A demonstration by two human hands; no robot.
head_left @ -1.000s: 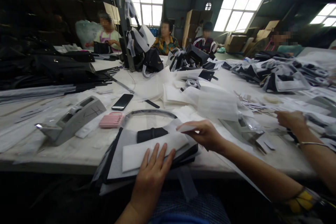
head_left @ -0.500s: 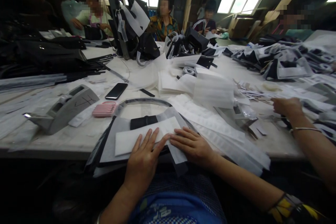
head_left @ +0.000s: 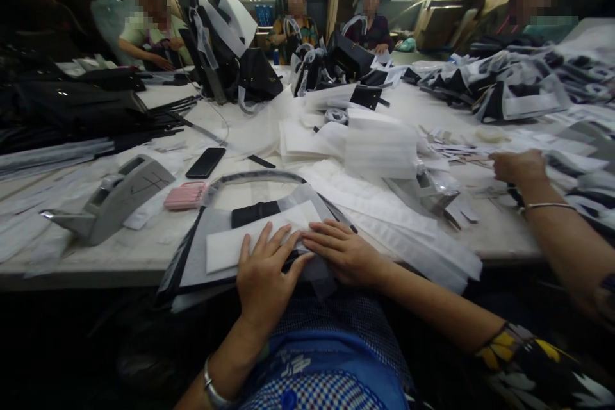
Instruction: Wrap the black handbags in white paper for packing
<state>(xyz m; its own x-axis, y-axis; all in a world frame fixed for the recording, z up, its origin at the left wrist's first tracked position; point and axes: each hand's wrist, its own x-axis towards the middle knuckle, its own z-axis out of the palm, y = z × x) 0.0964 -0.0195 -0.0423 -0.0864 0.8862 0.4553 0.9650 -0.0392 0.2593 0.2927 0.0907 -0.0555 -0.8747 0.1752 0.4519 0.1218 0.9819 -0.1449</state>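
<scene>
A dark handbag (head_left: 255,213) lies at the table edge before me, its looped handle covered in translucent wrap and its front covered by a pale sheet. Across that sheet rests a strip of white foam-like packing (head_left: 225,250). My left hand (head_left: 269,269) presses flat on the strip with its fingers spread. Stretched out over the strip's right end is my right hand (head_left: 343,251), its fingertips meeting the left hand's fingers. What lies beneath the right palm is hidden.
Left of the bag are a grey tape dispenser (head_left: 115,198), a pink case (head_left: 185,196) and a phone (head_left: 205,163). White packing strips (head_left: 398,211) lie to the right. A co-worker's hand (head_left: 519,166) reaches in there. Wrapped bags (head_left: 519,86) and black bags (head_left: 72,106) are piled beyond.
The white end that hung below my right hand no longer shows. My left thumb has moved down from the right fingertips. The whole view has shifted slightly.
</scene>
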